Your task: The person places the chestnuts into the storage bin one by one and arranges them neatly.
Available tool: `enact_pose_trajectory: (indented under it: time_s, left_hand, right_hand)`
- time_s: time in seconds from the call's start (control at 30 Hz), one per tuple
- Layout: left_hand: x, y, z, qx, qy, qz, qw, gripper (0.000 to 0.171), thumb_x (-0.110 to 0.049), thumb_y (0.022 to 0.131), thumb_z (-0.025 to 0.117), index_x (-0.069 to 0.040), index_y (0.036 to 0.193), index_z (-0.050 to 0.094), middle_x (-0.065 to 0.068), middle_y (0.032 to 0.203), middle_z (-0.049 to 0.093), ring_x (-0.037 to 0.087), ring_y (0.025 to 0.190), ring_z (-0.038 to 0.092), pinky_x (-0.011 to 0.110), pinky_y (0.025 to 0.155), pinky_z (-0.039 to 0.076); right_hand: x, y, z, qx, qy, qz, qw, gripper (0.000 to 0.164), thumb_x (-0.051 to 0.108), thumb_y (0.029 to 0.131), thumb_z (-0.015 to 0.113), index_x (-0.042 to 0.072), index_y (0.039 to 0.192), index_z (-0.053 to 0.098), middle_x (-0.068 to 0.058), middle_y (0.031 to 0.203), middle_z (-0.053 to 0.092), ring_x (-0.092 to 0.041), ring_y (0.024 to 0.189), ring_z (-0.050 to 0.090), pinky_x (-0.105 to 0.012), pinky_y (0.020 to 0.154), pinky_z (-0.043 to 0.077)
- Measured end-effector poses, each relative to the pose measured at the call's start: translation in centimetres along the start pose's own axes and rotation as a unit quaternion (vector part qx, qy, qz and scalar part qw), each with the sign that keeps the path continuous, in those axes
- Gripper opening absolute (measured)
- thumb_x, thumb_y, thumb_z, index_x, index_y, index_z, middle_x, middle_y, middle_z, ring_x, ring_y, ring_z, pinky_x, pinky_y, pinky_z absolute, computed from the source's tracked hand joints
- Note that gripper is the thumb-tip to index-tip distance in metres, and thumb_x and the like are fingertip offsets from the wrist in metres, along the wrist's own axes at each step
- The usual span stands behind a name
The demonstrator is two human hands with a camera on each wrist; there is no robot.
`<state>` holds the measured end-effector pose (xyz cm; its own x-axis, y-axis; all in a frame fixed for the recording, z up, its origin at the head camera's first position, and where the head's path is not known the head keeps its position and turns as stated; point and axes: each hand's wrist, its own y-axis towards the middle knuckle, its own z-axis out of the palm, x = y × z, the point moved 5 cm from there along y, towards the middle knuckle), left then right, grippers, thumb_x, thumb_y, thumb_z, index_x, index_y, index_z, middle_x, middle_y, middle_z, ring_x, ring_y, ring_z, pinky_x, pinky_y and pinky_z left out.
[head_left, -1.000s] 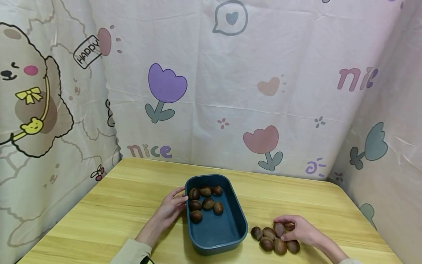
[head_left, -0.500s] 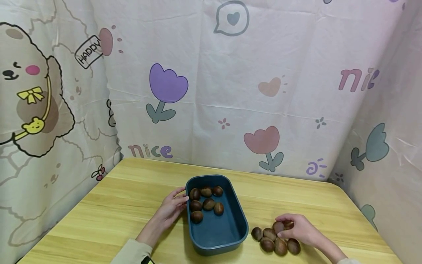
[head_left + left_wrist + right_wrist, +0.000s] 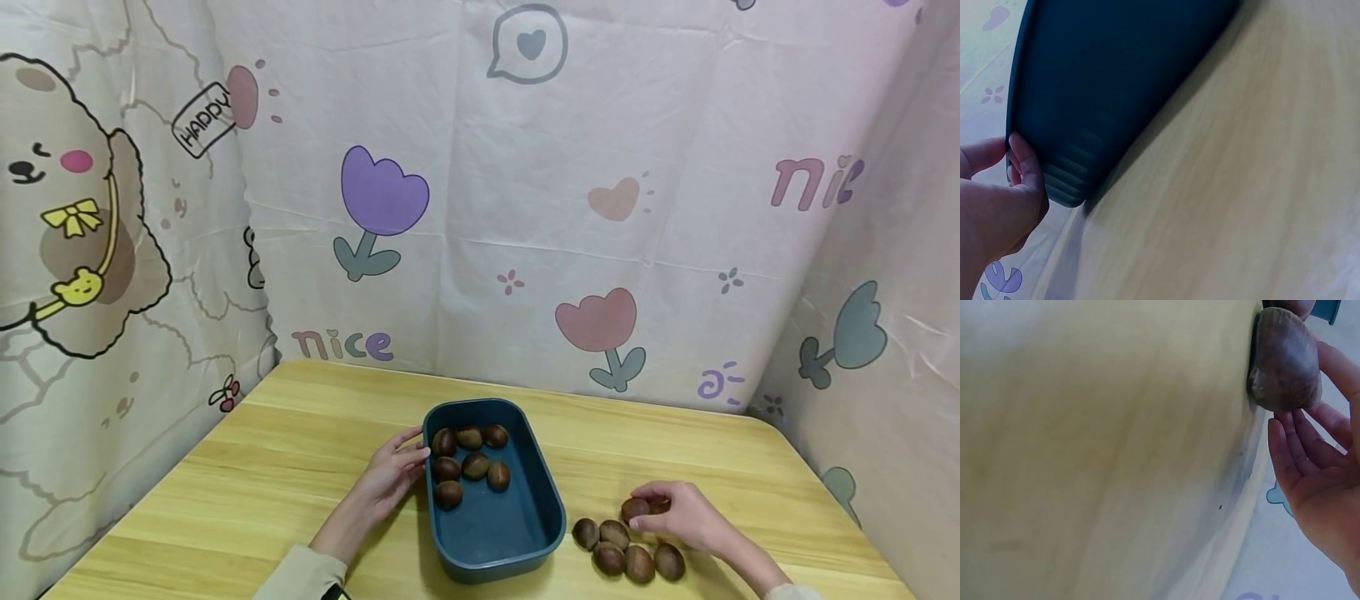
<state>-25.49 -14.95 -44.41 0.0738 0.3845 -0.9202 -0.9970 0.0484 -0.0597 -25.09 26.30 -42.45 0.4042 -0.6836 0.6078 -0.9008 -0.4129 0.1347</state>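
In the head view my left hand [image 3: 390,479] holds the left side of a dark blue rectangular bin [image 3: 498,529]. The left wrist view shows thumb and fingers [image 3: 1025,156] pinching its rim. Several brown chestnuts [image 3: 475,465] lie in the bin's far and left part. Right of the bin, my right hand [image 3: 686,517] pinches one chestnut [image 3: 634,510] between thumb and fingers, at the back of a small group on the table. Close to that hand in the right wrist view, a large-looking chestnut [image 3: 1286,359] hides part of the fingers.
Several loose chestnuts [image 3: 609,558] sit on the wooden table [image 3: 322,417] between the bin and my right hand. A printed cloth [image 3: 480,208] hangs behind the table and along both sides.
My right hand has drawn the pinched chestnut slightly away from the others, toward the back of the table. The left hand and the bin stay in place.
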Motion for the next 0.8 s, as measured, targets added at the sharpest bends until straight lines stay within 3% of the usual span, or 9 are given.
enact_pose_trajectory:
  time_s: [0.3, 0.8]
  left_hand:
    - [0.1, 0.0, 0.0, 0.002, 0.002, 0.001, 1.0000, 0.050, 0.003, 0.096, 0.050, 0.008, 0.141, 0.030, 0.007, 0.100, 0.058, 0.013, 0.085, 0.055, 0.024, 0.076, 0.046]
    - [0.1, 0.0, 0.0, 0.005, -0.003, -0.003, 1.0000, 0.050, 0.004, 0.095, 0.050, 0.008, 0.141, 0.030, 0.008, 0.101, 0.057, 0.013, 0.086, 0.055, 0.025, 0.077, 0.046]
  right_hand:
    - [0.9, 1.3, -0.2, 0.002, 0.030, -0.008, 1.000, 0.041, 0.026, 0.078, 0.080, -0.002, 0.106, 0.069, -0.003, 0.092, 0.068, -0.009, 0.076, 0.062, -0.026, 0.068, 0.052]
    - [5.8, 4.7, -0.9, 0.024, 0.051, -0.042, 0.998, 0.031, 0.026, 0.079, 0.080, 0.005, 0.099, 0.068, 0.001, 0.084, 0.064, -0.012, 0.074, 0.060, -0.027, 0.063, 0.050]
